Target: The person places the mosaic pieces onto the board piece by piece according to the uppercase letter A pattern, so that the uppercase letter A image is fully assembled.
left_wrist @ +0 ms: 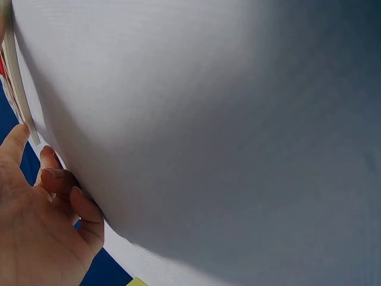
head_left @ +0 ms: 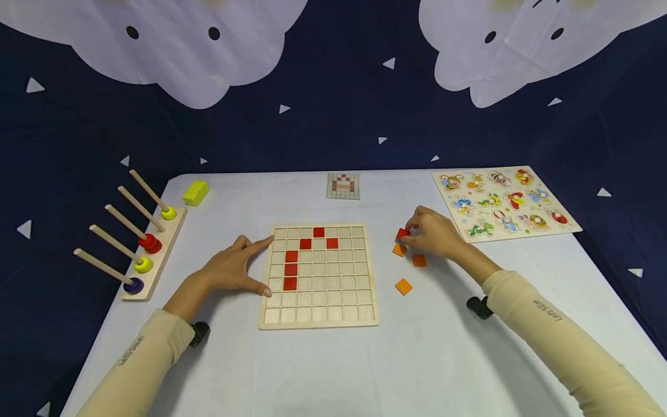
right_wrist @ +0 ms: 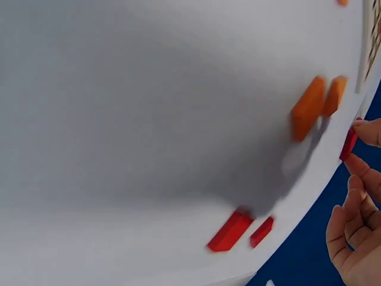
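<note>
Beige sleeves (head_left: 557, 336) are nearest; the left hand (head_left: 231, 267), widely spread, touches the grid board (head_left: 333, 299); the right hand (head_left: 431, 233) pinches a red tile (head_left: 402, 233).

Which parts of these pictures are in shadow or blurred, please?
Head view: mostly sharp, with soft shadows on the table near the left hand and right hand; left wrist view: the white surface darkens toward the upper right corner; right wrist view: the loose orange tiles and red tiles look soft-edged, with a grey shadow between them.
</note>
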A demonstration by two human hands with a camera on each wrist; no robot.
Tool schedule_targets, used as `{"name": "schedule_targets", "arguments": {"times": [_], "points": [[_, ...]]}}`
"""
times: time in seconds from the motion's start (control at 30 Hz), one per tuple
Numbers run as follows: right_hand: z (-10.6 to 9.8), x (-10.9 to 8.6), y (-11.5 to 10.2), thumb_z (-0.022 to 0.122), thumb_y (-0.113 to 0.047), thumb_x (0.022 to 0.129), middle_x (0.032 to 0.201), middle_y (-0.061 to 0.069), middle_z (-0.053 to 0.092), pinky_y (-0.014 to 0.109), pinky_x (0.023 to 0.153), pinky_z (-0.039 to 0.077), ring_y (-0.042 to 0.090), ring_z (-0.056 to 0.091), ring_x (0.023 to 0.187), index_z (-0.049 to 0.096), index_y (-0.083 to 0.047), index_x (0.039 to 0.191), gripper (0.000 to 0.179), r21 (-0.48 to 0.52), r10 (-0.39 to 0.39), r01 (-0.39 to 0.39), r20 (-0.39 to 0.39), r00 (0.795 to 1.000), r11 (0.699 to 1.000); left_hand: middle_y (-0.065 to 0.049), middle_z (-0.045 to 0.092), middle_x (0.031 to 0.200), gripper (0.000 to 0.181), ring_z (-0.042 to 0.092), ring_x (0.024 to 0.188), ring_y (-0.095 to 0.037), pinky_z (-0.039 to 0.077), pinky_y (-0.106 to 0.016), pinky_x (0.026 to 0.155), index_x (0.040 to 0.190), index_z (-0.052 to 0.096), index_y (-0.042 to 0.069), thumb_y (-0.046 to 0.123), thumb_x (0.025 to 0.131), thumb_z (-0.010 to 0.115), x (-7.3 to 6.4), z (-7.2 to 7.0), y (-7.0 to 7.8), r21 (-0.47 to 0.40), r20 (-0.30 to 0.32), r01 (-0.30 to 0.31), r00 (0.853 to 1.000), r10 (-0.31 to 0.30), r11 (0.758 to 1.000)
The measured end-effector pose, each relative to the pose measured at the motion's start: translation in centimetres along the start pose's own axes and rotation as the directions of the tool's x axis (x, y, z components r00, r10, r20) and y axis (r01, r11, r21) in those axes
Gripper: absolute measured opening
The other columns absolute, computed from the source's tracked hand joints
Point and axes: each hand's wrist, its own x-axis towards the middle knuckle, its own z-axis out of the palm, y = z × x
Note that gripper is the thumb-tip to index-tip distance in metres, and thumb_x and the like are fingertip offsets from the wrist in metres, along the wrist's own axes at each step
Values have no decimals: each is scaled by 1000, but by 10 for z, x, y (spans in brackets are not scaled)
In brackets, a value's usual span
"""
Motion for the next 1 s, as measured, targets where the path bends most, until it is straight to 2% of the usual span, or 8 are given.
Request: {"name": "schedule_targets", "arguments": {"times": [0.2,0.47,0.67,0.83,1.0], "points": [[4,6,-30,82,-25,79,91,4,58,36,69,46,20,54,82,77,-7,93,23,38,-108,108,6,994,993,-8,40,102,125,44,79,-20,36,-30,65,156,33,21,70,54,85,0,-1,-1,-3,1,-4,1000,4,1000],[16,16,-63,82,-23,79,93,3,61,39,77,52,19,61,91,78,-8,94,21,59,-236,233,36,971,971,-7,39,102,125,44,80,-19,36,-30,64,156,33,22,70,54,85,0,0,0,-2,4,-2,1000,2,1000],[28,24,-80,82,-25,80,91,0,61,35,75,50,15,55,85,78,-8,93,22,46,-321,319,58,945,947,-7,39,103,125,44,80,-19,36,-30,65,156,33,23,70,54,85,2,3,-2,5,-2,-4,1000,4,1000],[36,27,-88,82,-25,81,91,0,61,34,76,50,15,55,85,78,-8,92,21,32,-363,362,67,929,932,-8,40,103,125,44,80,-20,36,-30,65,156,33,22,71,54,85,3,3,-2,3,-2,-10,1000,10,1000],[40,27,-92,82,-23,82,92,0,61,34,75,52,15,58,86,77,-9,91,17,36,-374,372,78,924,928,-8,41,104,125,45,81,-20,36,-30,65,156,33,22,70,54,85,2,2,-3,2,1,-1,1000,1,1000]]}}
